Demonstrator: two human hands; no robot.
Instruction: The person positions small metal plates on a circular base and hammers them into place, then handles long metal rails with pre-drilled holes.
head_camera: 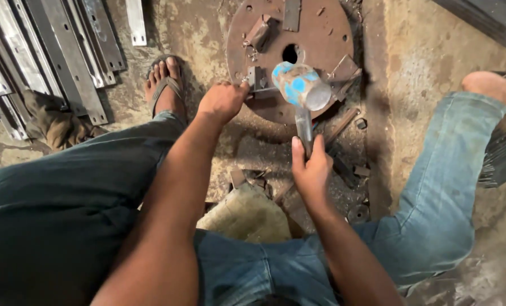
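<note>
**Hammer raised over the piece on the disc**

We look down on our own two hands at a rusty round disc (pixel 321 34) lying on the floor. Our right hand (pixel 311 170) is wrapped tight around the handle of a hammer (pixel 301 86), whose blue-flecked head hangs just above the disc's near edge. Our left hand (pixel 223 101) is curled closed at the disc's rim, seemingly pinning a small metal piece (pixel 255 77) against the blocks fixed there; how the fingers grip it we cannot tell, since the knuckles hide them.

We judge this to be the striking step: the piece is held in place and the hammer is poised. The next blow calls for a short, straight drop onto the piece, landing just to the right of our left fingers, which sit very near the head's path.

Room is tight. Our knees close in on both sides of the hands, scrap bits (pixel 349 170) lie near the right hand, and a block (pixel 247 215) sits between the hands and our body. Left of the left hand, past our sandalled foot (pixel 166 85), steel strips (pixel 66 56) lie stacked. The open room is upward.
</note>
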